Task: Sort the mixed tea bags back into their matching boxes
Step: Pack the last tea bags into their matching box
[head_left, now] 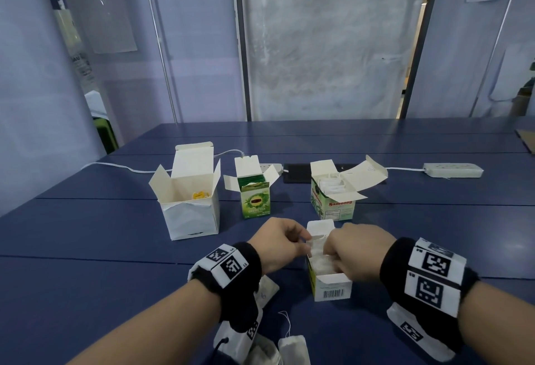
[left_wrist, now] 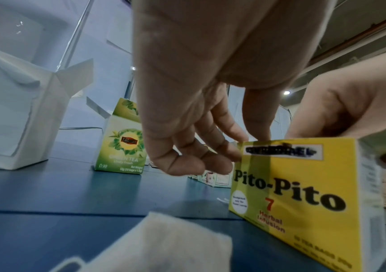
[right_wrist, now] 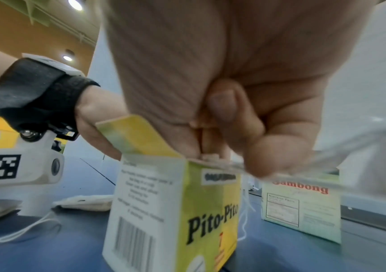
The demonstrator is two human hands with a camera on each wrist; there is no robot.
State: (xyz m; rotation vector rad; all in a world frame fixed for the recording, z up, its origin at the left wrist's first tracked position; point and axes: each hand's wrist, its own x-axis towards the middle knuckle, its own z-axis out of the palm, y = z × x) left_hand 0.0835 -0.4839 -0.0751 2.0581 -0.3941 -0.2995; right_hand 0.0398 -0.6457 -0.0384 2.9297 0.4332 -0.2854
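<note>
The yellow Pito-Pito box point(head_left: 333, 286) point(left_wrist: 299, 193) point(right_wrist: 170, 211) stands open near the table's front edge, with white tea bags inside. My left hand point(head_left: 304, 241) point(left_wrist: 236, 150) pinches the box's top edge at its left flap point(right_wrist: 135, 136). My right hand point(head_left: 330, 251) point(right_wrist: 212, 147) is curled into the opening and pinches a white tea bag point(right_wrist: 210, 157) at the rim. Further back stand an open white box point(head_left: 188, 199), a green tea box point(head_left: 256, 199) point(left_wrist: 122, 143) and a Sambong box point(head_left: 333, 196) point(right_wrist: 301, 202). Loose tea bags point(head_left: 292, 350) point(left_wrist: 163, 243) lie under my forearms.
The blue table point(head_left: 86, 234) carries two white power strips point(head_left: 453, 170) with cords and a black pad point(head_left: 301, 175) behind the boxes. A loose tea bag point(right_wrist: 87, 202) with its string lies left of the Pito-Pito box. Translucent panels stand behind the table.
</note>
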